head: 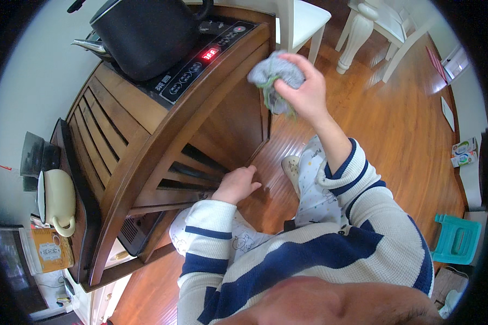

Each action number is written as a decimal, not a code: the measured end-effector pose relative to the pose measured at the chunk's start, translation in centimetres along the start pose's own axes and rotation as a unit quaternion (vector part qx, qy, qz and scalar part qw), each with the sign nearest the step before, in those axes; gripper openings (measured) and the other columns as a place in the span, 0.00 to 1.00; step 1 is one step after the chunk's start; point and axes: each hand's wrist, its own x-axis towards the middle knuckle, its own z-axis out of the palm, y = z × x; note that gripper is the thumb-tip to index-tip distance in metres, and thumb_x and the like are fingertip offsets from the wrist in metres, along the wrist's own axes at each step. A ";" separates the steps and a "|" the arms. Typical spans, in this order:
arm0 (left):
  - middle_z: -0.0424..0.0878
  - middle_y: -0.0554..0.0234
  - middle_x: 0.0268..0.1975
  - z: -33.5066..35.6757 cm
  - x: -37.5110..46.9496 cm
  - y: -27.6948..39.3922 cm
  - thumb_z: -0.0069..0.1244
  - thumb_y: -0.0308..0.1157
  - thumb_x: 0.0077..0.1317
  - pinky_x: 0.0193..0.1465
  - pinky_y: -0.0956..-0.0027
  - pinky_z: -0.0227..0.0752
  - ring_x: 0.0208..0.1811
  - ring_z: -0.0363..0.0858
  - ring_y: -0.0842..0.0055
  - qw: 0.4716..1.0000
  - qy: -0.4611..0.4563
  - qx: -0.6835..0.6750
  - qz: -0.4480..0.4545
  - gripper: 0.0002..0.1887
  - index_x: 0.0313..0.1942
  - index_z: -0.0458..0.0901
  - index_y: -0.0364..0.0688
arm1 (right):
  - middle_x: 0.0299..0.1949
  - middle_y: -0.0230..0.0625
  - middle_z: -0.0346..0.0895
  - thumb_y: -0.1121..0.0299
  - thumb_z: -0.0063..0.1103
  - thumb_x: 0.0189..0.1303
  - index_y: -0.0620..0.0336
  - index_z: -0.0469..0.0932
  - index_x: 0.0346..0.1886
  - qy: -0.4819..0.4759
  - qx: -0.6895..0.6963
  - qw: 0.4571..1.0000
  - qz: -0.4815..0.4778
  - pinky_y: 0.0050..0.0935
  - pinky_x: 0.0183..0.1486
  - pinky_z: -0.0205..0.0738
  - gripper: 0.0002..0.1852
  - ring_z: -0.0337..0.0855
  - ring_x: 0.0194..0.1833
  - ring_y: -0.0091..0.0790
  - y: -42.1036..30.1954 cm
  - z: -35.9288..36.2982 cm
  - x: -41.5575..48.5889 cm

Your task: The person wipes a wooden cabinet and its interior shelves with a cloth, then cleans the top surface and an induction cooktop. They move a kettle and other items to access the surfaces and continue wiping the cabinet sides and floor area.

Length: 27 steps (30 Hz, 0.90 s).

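My right hand (pixel 309 87) grips a crumpled grey cloth with green edging (pixel 278 79), raised beside the far right corner of a brown wooden tea cabinet (pixel 179 122). Lower down, my left hand (pixel 238 185) holds nothing that shows; its fingers are apart, close to the slatted front of the cabinet. A black kettle (pixel 146 36) with a metal spout stands on the built-in cooktop (pixel 183 79), whose panel has a lit red display. Slats (pixel 99 128) cover part of the cabinet top.
A black-edged tray (pixel 81 203) with a cream enamel cup (pixel 61 199) and dark glass containers (pixel 37 158) is at left. An orange box (pixel 51 252) lies nearby. White chairs (pixel 309 20) stand beyond the cabinet; a teal plastic stool (pixel 457 239) is at right on the wooden floor (pixel 374 134).
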 end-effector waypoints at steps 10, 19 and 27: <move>0.82 0.38 0.50 -0.1 -0.4 0.2 0.56 0.39 0.67 0.57 0.52 0.74 0.54 0.80 0.48 1.000 0.001 -0.011 -0.008 0.19 0.50 0.75 0.34 | 0.53 0.45 0.70 0.70 0.68 0.46 0.58 0.71 0.54 -0.148 -0.144 0.977 -0.049 0.40 0.62 0.70 0.28 0.74 0.57 0.51 1.0 1.0 -1.1; 0.83 0.39 0.49 0.4 -0.1 -0.4 0.57 0.39 0.66 0.56 0.51 0.75 0.54 0.80 0.49 0.999 0.027 -0.004 0.024 0.20 0.50 0.75 0.34 | 0.48 0.46 0.81 0.65 0.71 0.44 0.58 0.80 0.46 -0.166 -0.108 0.980 -0.022 0.40 0.56 0.76 0.22 0.82 0.51 0.48 1.2 0.6 -1.2; 0.82 0.40 0.48 0.4 -0.4 -0.4 0.57 0.39 0.66 0.56 0.51 0.74 0.54 0.80 0.49 0.999 0.028 -0.006 0.019 0.19 0.48 0.75 0.33 | 0.50 0.42 0.79 0.73 0.69 0.44 0.60 0.78 0.47 -0.050 -0.059 0.981 -0.180 0.37 0.59 0.73 0.22 0.79 0.54 0.46 -1.8 1.7 -1.2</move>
